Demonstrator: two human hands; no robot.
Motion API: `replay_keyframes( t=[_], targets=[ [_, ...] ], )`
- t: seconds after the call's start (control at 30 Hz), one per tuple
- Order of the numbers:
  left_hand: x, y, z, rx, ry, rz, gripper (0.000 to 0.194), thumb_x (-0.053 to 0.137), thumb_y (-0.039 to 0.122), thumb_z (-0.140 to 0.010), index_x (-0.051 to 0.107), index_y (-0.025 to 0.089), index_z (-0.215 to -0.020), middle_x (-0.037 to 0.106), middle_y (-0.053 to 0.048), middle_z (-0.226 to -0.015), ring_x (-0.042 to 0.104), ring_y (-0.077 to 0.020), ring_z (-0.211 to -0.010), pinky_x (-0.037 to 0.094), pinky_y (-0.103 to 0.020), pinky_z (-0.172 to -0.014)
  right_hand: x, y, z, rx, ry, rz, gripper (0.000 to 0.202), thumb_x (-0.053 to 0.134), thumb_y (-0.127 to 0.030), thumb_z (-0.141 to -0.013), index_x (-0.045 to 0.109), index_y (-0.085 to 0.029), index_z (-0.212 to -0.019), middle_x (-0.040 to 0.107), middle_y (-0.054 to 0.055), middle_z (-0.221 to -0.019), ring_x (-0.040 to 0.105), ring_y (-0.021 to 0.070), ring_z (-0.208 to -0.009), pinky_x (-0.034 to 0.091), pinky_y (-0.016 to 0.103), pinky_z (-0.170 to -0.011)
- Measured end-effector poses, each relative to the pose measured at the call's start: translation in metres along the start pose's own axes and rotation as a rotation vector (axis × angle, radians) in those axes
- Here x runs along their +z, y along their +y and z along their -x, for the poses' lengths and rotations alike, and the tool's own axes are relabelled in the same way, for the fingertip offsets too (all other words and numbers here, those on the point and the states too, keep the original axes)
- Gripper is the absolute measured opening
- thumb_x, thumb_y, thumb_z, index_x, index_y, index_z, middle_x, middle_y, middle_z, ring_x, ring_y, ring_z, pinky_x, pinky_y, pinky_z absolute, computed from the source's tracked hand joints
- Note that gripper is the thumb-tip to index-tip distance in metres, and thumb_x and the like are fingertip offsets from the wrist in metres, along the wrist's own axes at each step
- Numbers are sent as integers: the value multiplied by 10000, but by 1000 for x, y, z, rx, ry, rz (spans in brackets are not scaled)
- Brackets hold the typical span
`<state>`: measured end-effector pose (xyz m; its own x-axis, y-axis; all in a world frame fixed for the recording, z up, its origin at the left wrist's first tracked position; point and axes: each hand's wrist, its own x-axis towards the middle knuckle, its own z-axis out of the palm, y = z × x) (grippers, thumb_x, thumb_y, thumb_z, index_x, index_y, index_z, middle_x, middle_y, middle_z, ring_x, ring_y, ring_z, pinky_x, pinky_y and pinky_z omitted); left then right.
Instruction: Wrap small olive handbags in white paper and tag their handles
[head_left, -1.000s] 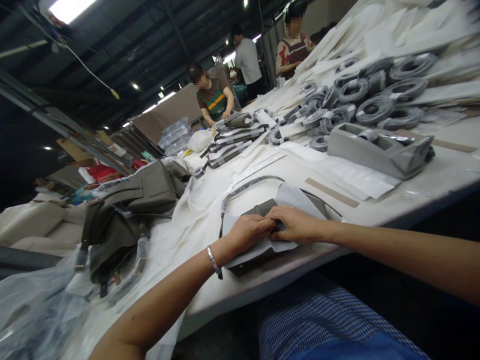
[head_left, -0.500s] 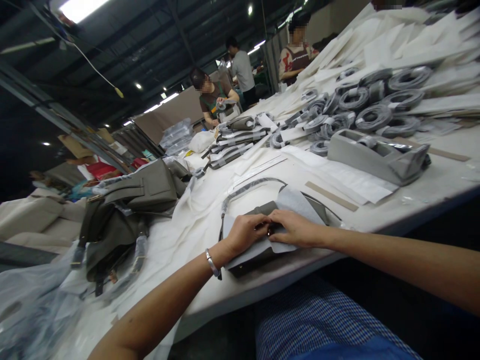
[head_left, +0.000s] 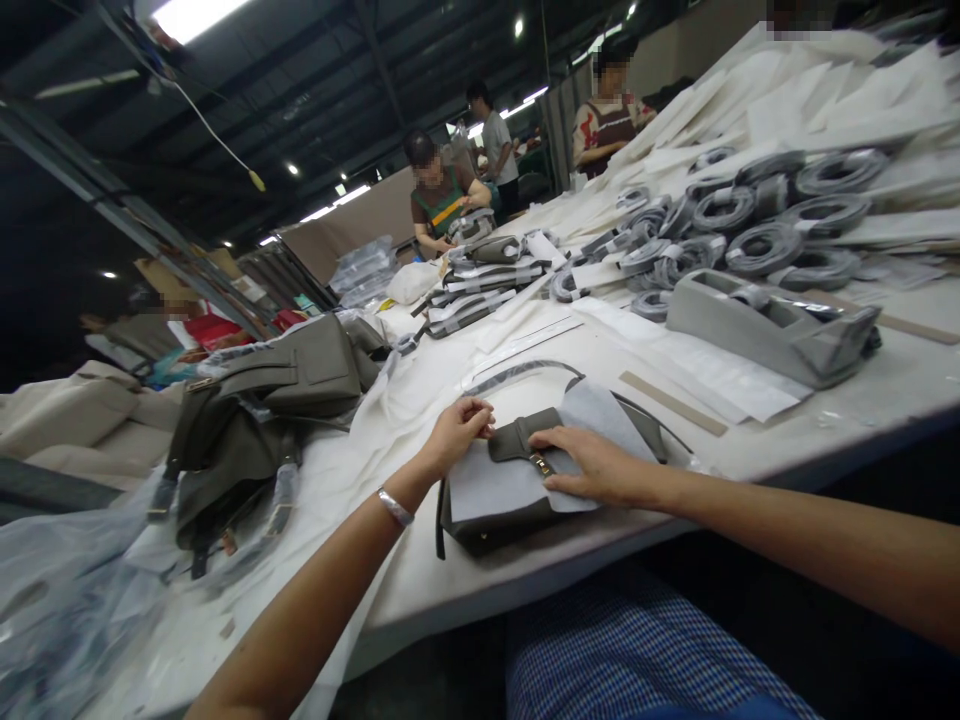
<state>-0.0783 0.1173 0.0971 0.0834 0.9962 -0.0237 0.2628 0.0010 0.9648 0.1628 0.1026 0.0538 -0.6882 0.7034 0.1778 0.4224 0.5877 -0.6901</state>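
Observation:
A dark olive handbag [head_left: 517, 530] lies on the table in front of me, with a sheet of white paper [head_left: 487, 485] over its body. Across the paper reaches the bag's flap [head_left: 512, 440], which ends near a gold clasp [head_left: 541, 465]. My right hand [head_left: 589, 465] grips the flap at the clasp, fingers on one side and thumb on the other. Just off the flap's left end, my left hand [head_left: 459, 432] is raised with its fingers curled together; whether anything is between them is hidden. The handle [head_left: 525, 372], in clear wrapping, arches behind the bag.
Dark olive bags [head_left: 262, 400] are heaped at left beside plastic sheeting [head_left: 67, 590]. Coiled wrapped straps [head_left: 724, 205] and paper sheets [head_left: 810, 90] cover the far right. A grey bag insert [head_left: 772, 325] stands at right. A co-worker [head_left: 442, 195] is across the table.
My left hand has moved left and up, away from the clasp, baring the flap and gold clasp. My right hand stays at the clasp. The view has shifted slightly.

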Motion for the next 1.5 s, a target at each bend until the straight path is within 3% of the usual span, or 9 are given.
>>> replay_keyframes(
  t=[0.13, 0.3, 0.47, 0.63, 0.77, 0.87, 0.97, 1.17, 1.5],
  targets=[
    [-36, 13, 19, -19, 80, 6, 300, 814, 370, -691, 709, 131, -838, 709, -38, -761, 673, -150, -728, 571, -300, -751, -1, -3, 3, 24, 9, -24, 499, 712, -292, -787, 578, -175, -1253, 633, 123, -1278, 575, 281, -1180, 416, 445, -1047],
    [-66, 28, 89, -123, 136, 23, 297, 807, 328, -697, 753, 143, -922, 757, -78, -947, 705, -218, -924, 543, -409, -958, 3, 5, 3, -27, 2, 11, 278, 650, -348, -830, 645, -219, -1077, 676, 86, -1148, 604, 278, -1082, 445, 451, -983],
    [-62, 30, 165, -186, 183, 18, 285, 762, 236, -741, 739, 180, -1020, 736, -75, -1086, 663, -233, -1072, 514, -397, -1003, 9, 17, -1, -86, 17, 29, 259, 596, -393, -839, 647, -236, -1038, 682, 98, -1136, 613, 300, -1064, 457, 472, -968],
    [-50, 15, 221, -247, 360, 22, 109, 734, 235, -762, 759, 167, -844, 748, -73, -1027, 670, -238, -1055, 520, -383, -984, 9, 21, -3, -100, 1, 60, 311, 562, -457, -852, 650, -241, -1058, 685, 116, -1136, 626, 318, -1055, 472, 478, -949],
    [-42, 5, 255, -334, 229, 8, 315, 638, 284, -873, 712, 222, -1172, 671, -66, -1288, 582, -216, -1242, 401, -375, -1109, 9, 24, -4, -98, -8, 80, 339, 552, -477, -844, 653, -243, -1066, 689, 117, -1144, 629, 319, -1060, 479, 479, -950],
    [-40, -4, 270, -326, 212, -104, 361, 613, 254, -872, 681, 228, -1225, 718, -57, -1194, 652, -197, -1111, 445, -356, -1041, 9, 25, -4, -90, -20, 96, 362, 547, -498, -833, 654, -244, -1070, 691, 119, -1146, 631, 325, -1062, 485, 492, -945],
    [-42, -15, 275, -303, 342, -169, 207, 589, 178, -795, 755, 180, -919, 754, -44, -885, 677, -178, -779, 519, -331, -825, 8, 24, -6, -89, -20, 105, 375, 541, -508, -833, 657, -241, -1070, 694, 127, -1148, 634, 333, -1069, 489, 500, -949],
    [-39, -26, 278, -188, 550, -167, 142, 469, 144, -623, 560, 178, -520, 645, -51, -768, 592, -171, -771, 469, -277, -721, 15, 42, -7, -119, 19, 100, 462, 552, -619, -809, 683, -261, -1071, 713, 100, -1137, 665, 333, -1048, 531, 520, -938],
    [-14, -77, 288, -279, 647, -43, 210, 454, 330, -665, 547, 169, -567, 568, -32, -627, 479, -121, -538, 363, -252, -520, 51, 110, -22, -222, 182, -21, 302, 636, -573, -776, 691, -433, -1037, 738, 41, -1096, 694, 338, -1017, 574, 537, -888]
  ],
)
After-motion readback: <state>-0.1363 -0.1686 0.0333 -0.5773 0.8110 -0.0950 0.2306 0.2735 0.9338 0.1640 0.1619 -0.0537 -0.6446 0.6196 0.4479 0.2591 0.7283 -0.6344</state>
